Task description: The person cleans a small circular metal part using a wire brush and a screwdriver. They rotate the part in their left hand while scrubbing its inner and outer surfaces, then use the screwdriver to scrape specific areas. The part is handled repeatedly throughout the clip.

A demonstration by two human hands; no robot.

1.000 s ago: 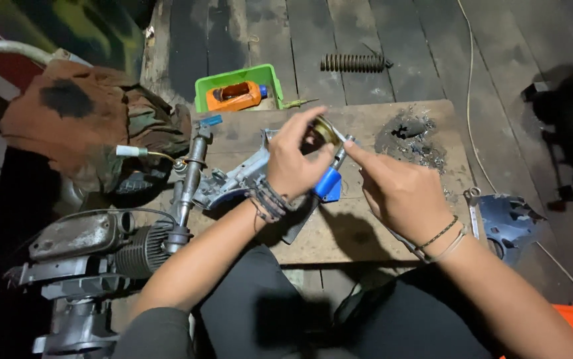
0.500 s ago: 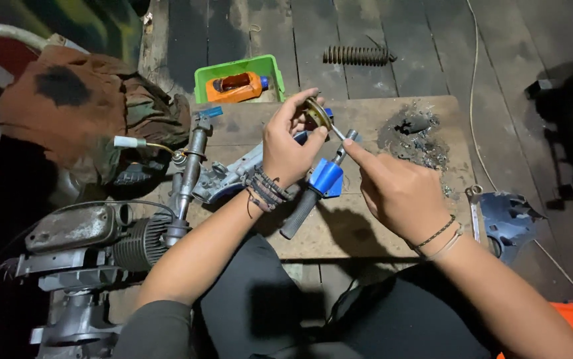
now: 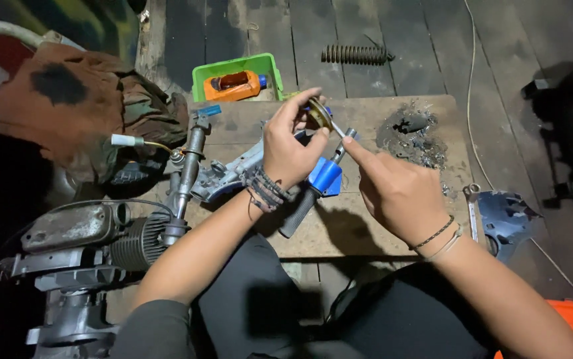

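Observation:
My left hand (image 3: 289,149) pinches a small round brass-coloured part (image 3: 320,113) above the wooden board (image 3: 366,226). My right hand (image 3: 393,189) holds a thin metal rod or tool (image 3: 343,137), its tip close to the brass part. Under both hands lies a handlebar assembly with a blue collar (image 3: 327,178), a black grip (image 3: 297,213) and a grey metal bracket (image 3: 223,178). Both wrists wear bracelets.
A green tray (image 3: 201,81) holding an orange part (image 3: 233,86) sits beyond the board. A coil spring (image 3: 356,54) lies on the plank floor. A dark grease patch (image 3: 413,136) marks the board. An engine block (image 3: 93,239) stands left, brown cloth (image 3: 67,106) behind, a dark metal cover (image 3: 506,219) right.
Both hands have stayed over the handlebar assembly. My left hand lifted the brass part slightly and my right hand's tool came closer to it.

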